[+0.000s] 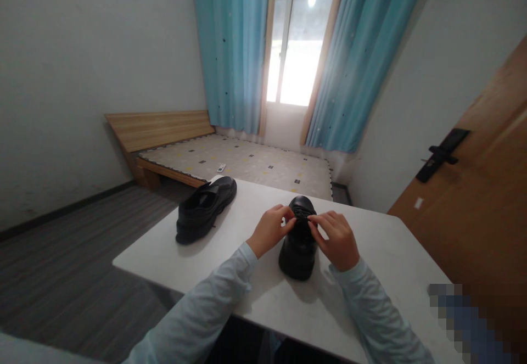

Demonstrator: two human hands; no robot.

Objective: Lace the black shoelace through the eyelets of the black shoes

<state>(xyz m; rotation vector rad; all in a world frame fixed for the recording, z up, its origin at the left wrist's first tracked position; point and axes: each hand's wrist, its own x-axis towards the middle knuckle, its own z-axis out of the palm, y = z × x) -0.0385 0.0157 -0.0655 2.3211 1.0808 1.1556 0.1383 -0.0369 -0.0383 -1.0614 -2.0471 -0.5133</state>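
Observation:
A black shoe (297, 251) stands on the white table (382, 254) with its heel toward me. My left hand (269, 229) and my right hand (338, 239) both pinch at the laces on top of this shoe, fingertips almost meeting. The laces themselves are too dark to make out. A second black shoe (205, 208) lies apart on the table's far left, untouched.
Beyond the table is a low wooden bed (247, 161) with a patterned mattress and a small white object on it. Blue curtains (234, 51) frame a bright window. A wooden door (486, 205) with a black handle stands at the right. Grey floor lies to the left.

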